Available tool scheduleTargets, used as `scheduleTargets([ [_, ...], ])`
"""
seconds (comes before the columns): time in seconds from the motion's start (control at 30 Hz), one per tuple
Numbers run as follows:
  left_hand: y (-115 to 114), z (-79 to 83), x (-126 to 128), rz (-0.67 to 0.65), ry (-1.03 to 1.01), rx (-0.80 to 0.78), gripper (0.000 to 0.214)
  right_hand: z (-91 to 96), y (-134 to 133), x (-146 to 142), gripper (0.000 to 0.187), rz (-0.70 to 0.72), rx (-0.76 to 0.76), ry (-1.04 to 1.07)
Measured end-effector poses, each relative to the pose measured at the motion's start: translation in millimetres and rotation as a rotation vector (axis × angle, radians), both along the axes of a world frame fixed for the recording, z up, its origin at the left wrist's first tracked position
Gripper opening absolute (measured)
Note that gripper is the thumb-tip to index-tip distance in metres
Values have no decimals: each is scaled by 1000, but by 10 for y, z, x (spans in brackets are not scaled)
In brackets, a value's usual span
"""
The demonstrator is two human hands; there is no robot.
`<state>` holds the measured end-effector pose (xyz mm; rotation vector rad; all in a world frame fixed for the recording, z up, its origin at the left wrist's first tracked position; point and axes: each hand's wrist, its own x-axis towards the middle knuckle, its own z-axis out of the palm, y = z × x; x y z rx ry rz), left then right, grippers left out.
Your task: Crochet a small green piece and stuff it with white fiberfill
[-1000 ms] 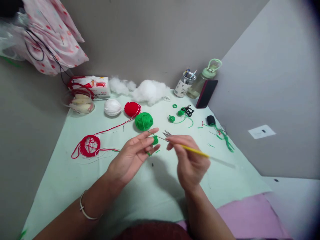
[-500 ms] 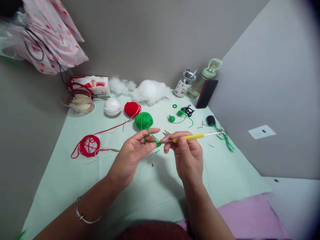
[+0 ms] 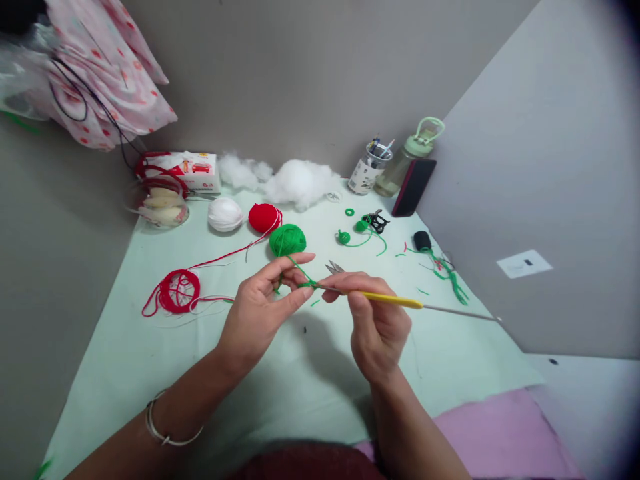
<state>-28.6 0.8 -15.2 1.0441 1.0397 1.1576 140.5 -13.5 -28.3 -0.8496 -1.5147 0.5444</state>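
Note:
My left hand [image 3: 260, 310] pinches a small green crochet piece [image 3: 306, 285] between thumb and fingers, with green yarn running over its forefinger up to the green yarn ball [image 3: 287, 240]. My right hand [image 3: 375, 320] grips a yellow-handled crochet hook [image 3: 395, 301], its tip at the green piece and its metal tail pointing right. Both hands hover above the pale green cloth [image 3: 150, 360] near its middle.
Red yarn ball [image 3: 264, 217], white yarn ball [image 3: 225, 214] and white stuffing [image 3: 297, 181] lie behind. A red yarn tangle [image 3: 175, 292] sits at the left. Small scissors [image 3: 334, 268], green crochet bits [image 3: 353, 230], a black spool [image 3: 423, 239], pen jar [image 3: 369, 170], bottle [image 3: 407, 157] and phone [image 3: 413, 187] stand at the right.
The hook's tail swung up to level and then back down to the right. The left hand curled tighter on the green piece, and the yarn now runs taut over the forefinger.

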Motion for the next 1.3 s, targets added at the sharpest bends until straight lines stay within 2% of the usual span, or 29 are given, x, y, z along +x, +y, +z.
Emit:
scheduleTargets([
  [0.13, 1, 22, 14, 38, 70, 2, 41, -53, -21, 12, 24, -34, 198, -247],
  [0.23, -5, 22, 16, 47, 42, -23, 48, -94, -37, 10, 34, -137, 331, -449],
  [0.33, -16, 12, 25, 15, -74, -82, 55, -113, -46, -5, 41, -223, 441, -575],
  [0.4, -18, 11, 29, -50, -223, -167, 58, -109, -55, -17, 42, -249, 459, -624],
  [0.47, -9, 19, 19, -138, -383, -279, 59, -89, -65, -26, 41, -242, 406, -582],
  [0.57, 22, 40, -22, -198, -493, -385, 54, -40, -49, -22, 32, -153, 218, -269],
  [0.67, 42, 50, -53, -129, -451, -330, 50, -1, 13, -11, 22, -47, -19, 103],
  [0.73, 36, 42, -46, -100, -400, -267, 50, 6, 55, -17, 20, 26, -131, 219],
  [0.83, 3, 10, -1, -105, -337, -210, 49, -6, 66, -53, 17, 57, -156, 201],
  [0.97, -38, -35, 67, -56, -329, -182, 47, -46, -15, -88, 26, -70, 15, -28],
  [1.03, -37, -43, 81, -76, -387, -237, 47, -64, -48, -69, 33, -135, 90, -148],
  [1.1, -16, -40, 75, -132, -474, -330, 43, -68, -46, -31, 34, -156, 105, -179],
  [1.2, 27, -25, 43, -145, -551, -386, 34, -43, 16, 21, 25, -131, 14, -37],
  [1.3, 32, -25, 22, -96, -463, -293, 34, -22, 75, 20, 19, 36, -168, 240],
])
